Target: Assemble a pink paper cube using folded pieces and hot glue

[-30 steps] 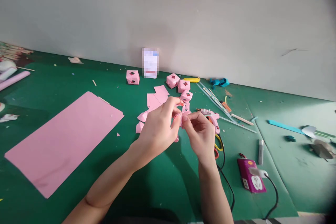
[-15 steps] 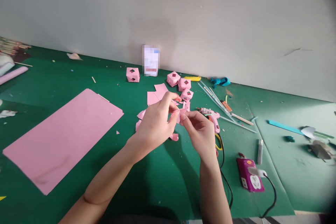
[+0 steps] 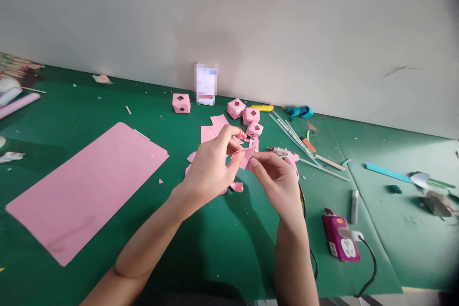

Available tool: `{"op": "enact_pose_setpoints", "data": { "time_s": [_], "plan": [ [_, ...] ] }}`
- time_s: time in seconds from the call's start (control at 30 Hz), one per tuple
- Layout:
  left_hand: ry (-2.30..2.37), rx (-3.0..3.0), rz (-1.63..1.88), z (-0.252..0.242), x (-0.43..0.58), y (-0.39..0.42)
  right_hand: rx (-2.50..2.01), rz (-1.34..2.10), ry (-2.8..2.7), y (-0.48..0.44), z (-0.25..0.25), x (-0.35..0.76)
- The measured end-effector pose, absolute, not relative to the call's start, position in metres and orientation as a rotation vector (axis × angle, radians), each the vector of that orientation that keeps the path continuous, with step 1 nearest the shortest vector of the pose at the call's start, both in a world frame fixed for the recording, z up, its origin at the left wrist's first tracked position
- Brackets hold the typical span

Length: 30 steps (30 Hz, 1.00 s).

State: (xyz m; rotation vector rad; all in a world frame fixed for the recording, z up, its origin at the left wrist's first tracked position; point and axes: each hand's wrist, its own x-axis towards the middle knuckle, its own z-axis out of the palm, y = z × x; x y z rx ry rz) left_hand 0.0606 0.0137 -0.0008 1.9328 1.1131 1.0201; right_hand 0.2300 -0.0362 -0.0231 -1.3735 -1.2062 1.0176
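Observation:
A small folded piece of pink paper (image 3: 245, 157) is held up over the table between both hands. My left hand (image 3: 211, 165) pinches its left side between thumb and fingers. At its right edge, my right hand (image 3: 274, 177) has the thumb pressed against the index finger, closed on the paper. Pink paper scraps (image 3: 236, 186) lie below the hands, and loose pink paper squares (image 3: 219, 121) lie just beyond the left one. Behind the fingers stand several folded pink paper shapes with diamond holes, among them one boxy piece (image 3: 181, 103) set apart to the left.
A large pink sheet (image 3: 89, 191) covers the left of the green table. On the right lie a pink glue gun (image 3: 292, 158), partly hidden, clear sticks (image 3: 296, 136) and a purple power socket (image 3: 340, 239) with a cord. A phone (image 3: 207, 84) leans on the wall.
My right hand has shifted slightly right and down, and more of the folded pink paper shows between the hands. My left hand keeps its grip in nearly the same place.

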Motion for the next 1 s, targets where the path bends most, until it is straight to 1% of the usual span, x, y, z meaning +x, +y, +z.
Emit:
{"op": "enact_pose_setpoints", "data": {
  "time_s": [0.2, 0.4, 0.63, 0.8, 1.0],
  "plan": [
    [1.113, 1.928, 1.027, -0.001, 0.060, 0.014, -1.411, 0.932, -1.253, -0.036, -0.021, 0.235],
    [1.122, 1.935, 1.049, 0.001, 0.060, 0.013, -1.361, 0.964, -1.125, -0.035, -0.021, 0.240],
    [1.107, 1.926, 1.031, 0.000, 0.060, 0.014, -1.443, 0.921, -1.353, -0.035, -0.023, 0.234],
    [1.117, 1.917, 0.968, 0.001, 0.060, 0.015, -1.363, 0.965, -1.385, -0.033, -0.028, 0.226],
    [1.127, 1.909, 0.892, 0.002, 0.064, 0.012, -1.384, 0.679, -1.462, -0.033, -0.032, 0.222]
  ]
}}
